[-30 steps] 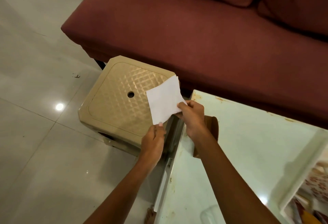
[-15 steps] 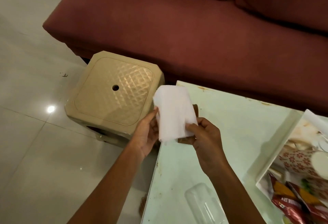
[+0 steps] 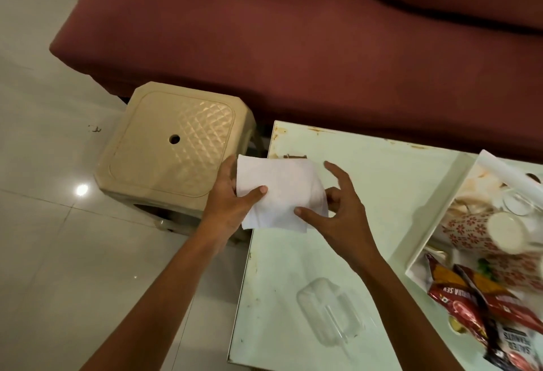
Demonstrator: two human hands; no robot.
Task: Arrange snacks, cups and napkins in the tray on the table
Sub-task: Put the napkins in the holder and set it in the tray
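Two hands hold one napkin (image 3: 280, 193) over the table's (image 3: 293, 268) left edge — our left hand (image 3: 227, 204) pinches its left side, our right hand (image 3: 338, 212) its lower right edge, other fingers spread. Tray (image 3: 435, 212) right.

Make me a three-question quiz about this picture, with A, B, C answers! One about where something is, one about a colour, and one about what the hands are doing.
1. Where is the beige stool?
A. On the sofa
B. On the floor beside the table
C. In the tray

2. What colour is the sofa?
A. Dark red
B. Blue
C. Green

3. What holds the white napkin?
A. Nothing, it lies flat
B. One hand only
C. Both hands

Answers: 1 B, the stool stands on the tiles left of the table. 2 A, the cushions look maroon. 3 C, the left hand and right hand each pinch a side.
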